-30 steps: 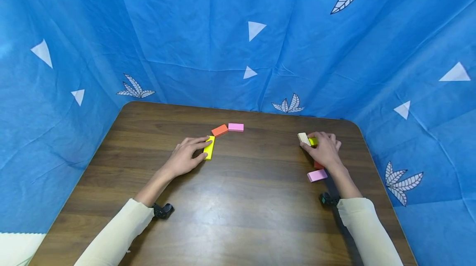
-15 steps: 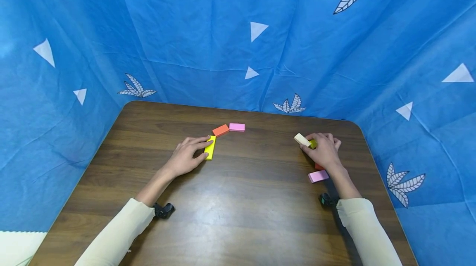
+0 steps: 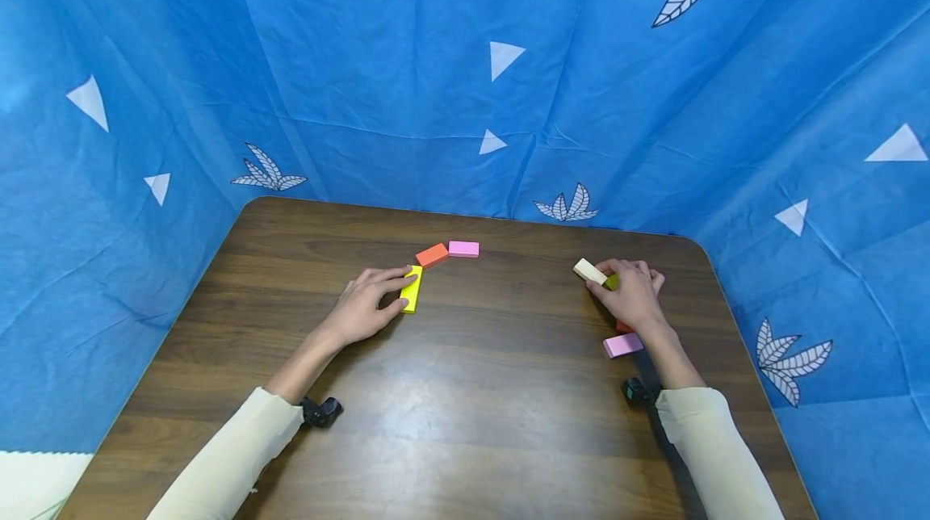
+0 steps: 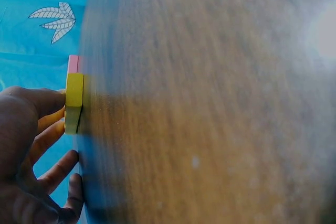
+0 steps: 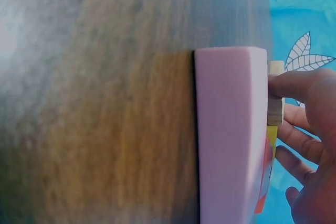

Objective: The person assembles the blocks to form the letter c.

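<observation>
My left hand (image 3: pixel 368 308) holds a yellow block (image 3: pixel 412 291) that lies flat on the table, thumb near its close end and fingers at its far end. An orange block (image 3: pixel 432 255) and a pink block (image 3: pixel 463 249) continue the line from there, up and to the right. On the other side, my right hand (image 3: pixel 634 294) pinches a cream wooden block (image 3: pixel 589 270) between thumb and fingers. Under that hand a second yellow block (image 3: pixel 613 282) and a red-orange block (image 3: pixel 622 326) are partly hidden. Closer to me lies another pink block (image 3: pixel 622 345), large in the right wrist view.
The brown wooden table (image 3: pixel 450 391) has rounded far corners. A blue patterned cloth (image 3: pixel 407 84) hangs along its back and sides. Bare wood lies between the two groups of blocks.
The cream block has turned, its far end swinging left, with my right fingers on it. My left hand stays on the yellow block. The head view has shifted slightly.
</observation>
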A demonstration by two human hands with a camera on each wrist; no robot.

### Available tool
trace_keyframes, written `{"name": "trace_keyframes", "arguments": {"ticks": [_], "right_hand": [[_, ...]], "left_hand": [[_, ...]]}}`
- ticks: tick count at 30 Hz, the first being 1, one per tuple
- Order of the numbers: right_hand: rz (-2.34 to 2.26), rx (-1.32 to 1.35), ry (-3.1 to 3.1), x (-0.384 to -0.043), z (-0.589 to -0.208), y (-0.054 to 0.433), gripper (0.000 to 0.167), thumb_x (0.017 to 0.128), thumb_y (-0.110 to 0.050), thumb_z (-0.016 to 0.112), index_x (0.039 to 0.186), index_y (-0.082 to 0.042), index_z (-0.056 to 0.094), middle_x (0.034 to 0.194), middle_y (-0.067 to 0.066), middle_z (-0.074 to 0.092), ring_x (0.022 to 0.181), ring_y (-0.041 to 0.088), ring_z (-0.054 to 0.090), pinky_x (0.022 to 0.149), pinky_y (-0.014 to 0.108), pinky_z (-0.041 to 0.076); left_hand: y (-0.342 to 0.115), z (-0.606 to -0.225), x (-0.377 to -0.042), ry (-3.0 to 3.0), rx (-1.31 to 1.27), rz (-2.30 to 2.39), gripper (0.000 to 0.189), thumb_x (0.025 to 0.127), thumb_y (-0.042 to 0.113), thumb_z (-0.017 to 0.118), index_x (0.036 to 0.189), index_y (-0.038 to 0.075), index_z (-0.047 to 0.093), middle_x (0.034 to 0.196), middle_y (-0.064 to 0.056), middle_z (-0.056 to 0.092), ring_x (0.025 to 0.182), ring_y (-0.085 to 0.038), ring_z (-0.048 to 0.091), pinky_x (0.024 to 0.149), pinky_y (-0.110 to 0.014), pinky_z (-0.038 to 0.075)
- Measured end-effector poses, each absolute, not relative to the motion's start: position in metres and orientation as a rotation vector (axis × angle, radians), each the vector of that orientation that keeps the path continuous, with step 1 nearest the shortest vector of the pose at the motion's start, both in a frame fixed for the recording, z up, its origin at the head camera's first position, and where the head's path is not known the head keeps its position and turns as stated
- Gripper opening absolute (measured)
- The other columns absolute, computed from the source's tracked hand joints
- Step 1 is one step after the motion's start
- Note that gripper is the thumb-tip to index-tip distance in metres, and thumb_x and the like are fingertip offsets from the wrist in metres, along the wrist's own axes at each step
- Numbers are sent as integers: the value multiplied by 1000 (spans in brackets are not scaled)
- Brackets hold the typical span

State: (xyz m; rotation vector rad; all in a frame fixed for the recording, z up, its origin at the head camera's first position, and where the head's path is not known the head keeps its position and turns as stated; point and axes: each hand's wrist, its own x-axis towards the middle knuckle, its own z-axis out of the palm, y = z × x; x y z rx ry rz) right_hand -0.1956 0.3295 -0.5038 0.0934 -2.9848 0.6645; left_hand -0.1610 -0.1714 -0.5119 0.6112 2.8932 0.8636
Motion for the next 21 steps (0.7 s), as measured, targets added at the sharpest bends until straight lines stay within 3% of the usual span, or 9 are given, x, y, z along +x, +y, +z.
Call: {"name": "trace_keyframes", "arguments": {"ticks": [21], "right_hand": [[696,138,-3009,-202,-503,312,39,99,-32,77,127,-5,70,132,24,73,124,46,51,111,73,18]], "left_hand": [[-172,-513,-160,2899,613,864,51,105,30,72,155,21,61,167,1,53,146,-34,52,104,-60,44]]}}
